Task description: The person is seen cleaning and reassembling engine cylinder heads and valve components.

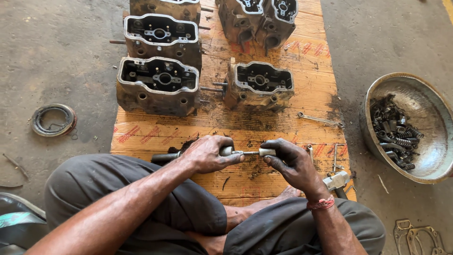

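Left hand: greasy left hand (pixel 207 153), lower centre of the frame, fist wrapped shut around the dark cylindrical grip of a slim grey metal hand tool (pixel 225 152).
Right hand: oil-blackened right hand (pixel 289 159), just right of centre, fingertips pinched narrowly on the small pale metal sleeve at the tool's far end (pixel 267 152); a red thread band circles its wrist.
Tool axis: long axis runs almost level, left to right, with a thin bare shaft showing in the gap between the two hands.
Which hand is nearer: both touch it; the left holds the thick end, the right only the tip.
Tool against hands: the grip pokes out of the left fist toward the lower left; the sleeve lies at the right fingertips, above the crossed legs.
Surface: worn orange-brown cardboard sheet (pixel 302 85) spread on the concrete floor, oil-stained under the hands.
Above the hands: grimy grey cast-metal engine cylinder heads (pixel 159 85) stand in rows in the upper half, well apart from the tool.
Right of the hands: thin silver spanner (pixel 320 119) lies on the cardboard; a small pale metal part sits beside the right wrist.
Right edge: dented round metal basin (pixel 424 106) holding dark springs and small parts.
Left edge: rusty ring-shaped seal (pixel 53 120) on bare concrete.
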